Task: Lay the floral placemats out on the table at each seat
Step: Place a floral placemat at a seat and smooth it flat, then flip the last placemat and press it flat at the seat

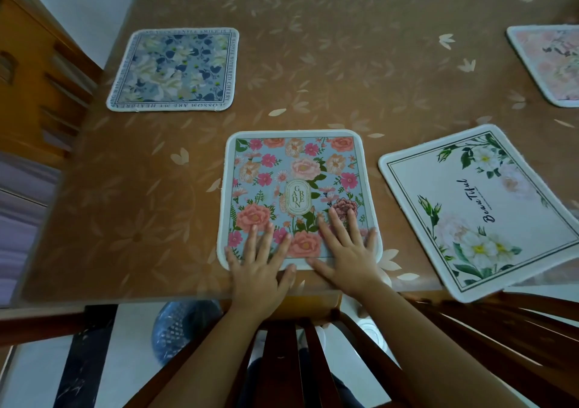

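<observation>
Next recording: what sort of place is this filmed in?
Probably a home dining room. A brown table with a leaf-patterned cover has a wooden chair drawn up to it, and floral placemats lie on it; the left hand and right hand press the nearest placemat flat.

Right frame edge cuts pink mat (553, 62) and one corner of white mat (470, 207). The left hand (260, 269) and right hand (347, 251) hide near edge of garden mat (294, 182). Far lettering on blue mat (175, 69): unreadable.
</observation>
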`<action>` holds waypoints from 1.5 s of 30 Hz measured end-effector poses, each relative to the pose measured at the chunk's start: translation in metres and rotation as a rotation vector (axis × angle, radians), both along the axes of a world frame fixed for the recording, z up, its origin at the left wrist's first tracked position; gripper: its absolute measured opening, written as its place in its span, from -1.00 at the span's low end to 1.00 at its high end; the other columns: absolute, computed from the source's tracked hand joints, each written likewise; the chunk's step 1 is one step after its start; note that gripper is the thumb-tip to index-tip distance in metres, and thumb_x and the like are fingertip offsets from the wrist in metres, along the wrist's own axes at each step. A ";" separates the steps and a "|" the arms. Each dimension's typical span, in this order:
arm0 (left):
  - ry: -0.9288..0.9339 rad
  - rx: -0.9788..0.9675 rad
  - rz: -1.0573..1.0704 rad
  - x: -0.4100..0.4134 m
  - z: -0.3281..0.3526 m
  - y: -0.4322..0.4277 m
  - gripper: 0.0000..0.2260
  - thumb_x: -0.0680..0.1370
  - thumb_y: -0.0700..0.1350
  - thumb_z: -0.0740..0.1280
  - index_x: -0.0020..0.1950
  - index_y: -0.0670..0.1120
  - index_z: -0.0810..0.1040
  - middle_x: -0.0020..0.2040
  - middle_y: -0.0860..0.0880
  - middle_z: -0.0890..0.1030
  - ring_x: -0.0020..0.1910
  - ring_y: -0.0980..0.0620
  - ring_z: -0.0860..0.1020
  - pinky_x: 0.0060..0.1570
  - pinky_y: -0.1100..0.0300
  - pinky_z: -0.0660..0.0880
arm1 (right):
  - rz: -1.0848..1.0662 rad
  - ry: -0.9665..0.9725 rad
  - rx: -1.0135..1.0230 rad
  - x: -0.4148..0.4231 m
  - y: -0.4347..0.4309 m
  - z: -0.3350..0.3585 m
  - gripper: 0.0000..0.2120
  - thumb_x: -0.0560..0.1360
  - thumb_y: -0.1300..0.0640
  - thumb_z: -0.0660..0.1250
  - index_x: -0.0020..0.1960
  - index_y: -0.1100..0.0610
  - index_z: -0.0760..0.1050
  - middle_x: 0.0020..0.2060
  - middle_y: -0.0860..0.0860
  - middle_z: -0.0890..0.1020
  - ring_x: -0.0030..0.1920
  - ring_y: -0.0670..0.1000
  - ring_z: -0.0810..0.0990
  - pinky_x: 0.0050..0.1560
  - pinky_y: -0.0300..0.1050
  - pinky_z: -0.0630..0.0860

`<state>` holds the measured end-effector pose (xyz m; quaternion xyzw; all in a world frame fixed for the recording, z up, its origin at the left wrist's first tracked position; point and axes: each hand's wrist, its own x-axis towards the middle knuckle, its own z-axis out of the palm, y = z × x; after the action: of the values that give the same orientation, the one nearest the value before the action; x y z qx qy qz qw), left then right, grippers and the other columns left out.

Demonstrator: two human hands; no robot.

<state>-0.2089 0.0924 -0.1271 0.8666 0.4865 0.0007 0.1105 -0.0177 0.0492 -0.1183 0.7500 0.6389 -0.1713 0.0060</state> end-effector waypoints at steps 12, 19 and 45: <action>-0.020 -0.090 -0.023 -0.039 0.013 -0.002 -0.52 0.58 0.13 -0.20 0.39 0.03 0.27 0.42 -0.09 0.28 0.40 -0.17 0.17 0.22 -0.39 0.15 | -0.092 -0.014 -0.030 0.001 -0.043 0.006 -0.47 0.46 -0.26 -0.33 0.35 -0.14 -0.41 0.42 -0.04 -0.28 0.40 0.10 -0.37 0.39 0.33 -0.10; -0.049 -0.091 -0.067 -0.056 0.027 -0.004 -0.63 0.59 0.00 0.11 0.40 0.01 0.30 0.45 -0.07 0.26 0.44 -0.12 0.13 0.31 -0.26 0.09 | -0.093 0.065 -0.172 0.000 -0.050 0.030 -0.43 0.57 -0.11 0.03 0.45 -0.05 -0.18 0.50 -0.01 -0.15 0.45 0.11 -0.26 0.39 0.29 -0.14; -0.339 -0.041 -0.310 0.172 0.084 -0.100 -0.65 0.57 -0.07 0.15 0.36 -0.07 0.34 0.40 -0.04 0.35 0.41 -0.01 0.17 0.39 -0.01 0.06 | -0.057 -0.003 0.044 0.169 -0.120 0.107 -0.42 0.54 -0.05 0.16 0.45 -0.03 -0.05 0.50 0.00 0.01 0.47 0.07 -0.08 0.42 0.15 -0.06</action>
<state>-0.0374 -0.0072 -0.0435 0.9162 0.3218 0.1192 0.2068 0.1513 -0.0707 -0.0109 0.7679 0.6210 -0.1565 -0.0143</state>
